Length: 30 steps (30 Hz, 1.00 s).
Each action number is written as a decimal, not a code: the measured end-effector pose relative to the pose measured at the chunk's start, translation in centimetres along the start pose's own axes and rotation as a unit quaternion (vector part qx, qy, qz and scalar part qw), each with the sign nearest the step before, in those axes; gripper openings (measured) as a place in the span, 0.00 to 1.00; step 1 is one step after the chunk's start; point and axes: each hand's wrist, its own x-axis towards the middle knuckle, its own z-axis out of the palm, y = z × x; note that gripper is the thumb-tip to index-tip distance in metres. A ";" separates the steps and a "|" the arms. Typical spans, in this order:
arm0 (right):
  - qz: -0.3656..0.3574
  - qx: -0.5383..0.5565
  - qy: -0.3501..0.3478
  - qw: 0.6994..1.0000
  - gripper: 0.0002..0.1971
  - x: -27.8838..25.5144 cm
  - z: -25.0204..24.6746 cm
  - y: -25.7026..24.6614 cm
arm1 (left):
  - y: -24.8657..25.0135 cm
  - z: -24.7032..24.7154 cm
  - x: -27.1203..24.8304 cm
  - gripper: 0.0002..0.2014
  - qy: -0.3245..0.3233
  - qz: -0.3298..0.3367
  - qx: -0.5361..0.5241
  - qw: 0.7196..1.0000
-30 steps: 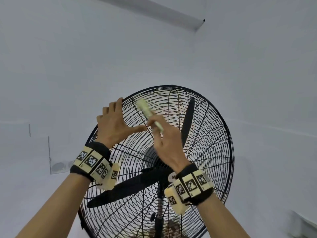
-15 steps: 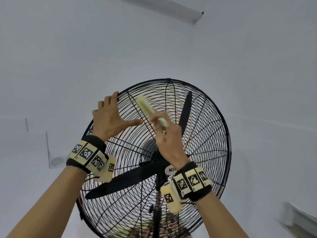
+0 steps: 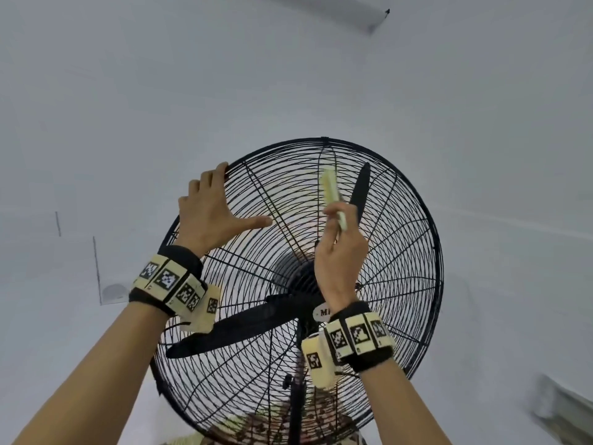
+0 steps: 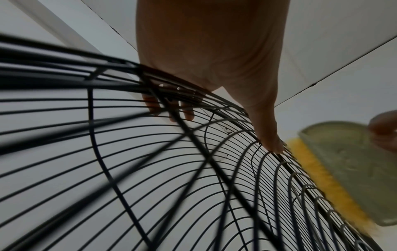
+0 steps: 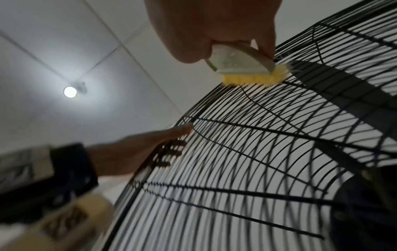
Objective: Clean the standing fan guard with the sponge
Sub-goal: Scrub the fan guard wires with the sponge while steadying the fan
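A black wire fan guard (image 3: 401,252) fills the middle of the head view, seen from below. My left hand (image 3: 208,216) grips its upper left rim, fingers hooked over the edge and thumb stretched along the wires. My right hand (image 3: 340,252) pinches the sponge (image 3: 332,191), a pale green block with a yellow scrubbing face, standing nearly upright against the upper wires. In the right wrist view the sponge's (image 5: 242,68) yellow face presses onto the guard (image 5: 257,152). The left wrist view shows my fingers (image 4: 184,112) curled round the rim wires and the sponge (image 4: 354,169) at the right.
Black fan blades (image 3: 231,329) and the hub sit behind the wires, with the stand pole (image 3: 295,412) below. White walls and ceiling surround the fan. A ceiling lamp (image 5: 69,91) shines at the left. A grey object (image 3: 561,409) lies at the lower right.
My right hand has carried the sponge to the right across the upper guard and turned it more upright. The left hand keeps its hold on the rim.
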 end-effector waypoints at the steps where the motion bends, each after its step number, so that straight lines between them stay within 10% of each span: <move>1: -0.008 -0.013 -0.023 1.000 0.11 -0.2 0.2 0.0 | 0.0 0.0 0.0 0.70 0.001 -0.002 0.002 1.000; 5: -0.076 0.037 -0.199 0.976 0.14 -1.7 -0.2 -1.0 | -0.1 0.0 0.2 0.71 0.000 -0.011 0.010 1.000; 11: 0.003 -0.009 -0.021 1.000 0.08 0.4 -1.4 0.2 | 0.2 0.0 0.0 0.68 0.005 0.000 0.004 1.000; 16: -0.060 0.047 -0.242 0.967 0.12 -1.9 -1.4 -1.4 | 0.0 0.1 0.1 0.69 0.007 -0.011 0.007 1.000; 21: 0.057 0.057 -0.023 0.996 0.11 -1.2 -2.4 0.1 | 0.1 0.0 -0.1 0.69 0.005 -0.004 -0.008 1.000; 27: -0.031 0.059 -0.235 0.970 0.18 -4.2 -2.8 0.2 | -0.1 0.0 0.0 0.69 0.006 -0.010 -0.004 1.000; 30: 0.018 0.062 -0.101 0.993 0.14 -3.5 -3.1 0.5 | 0.2 0.0 -0.3 0.69 0.004 -0.009 -0.006 1.000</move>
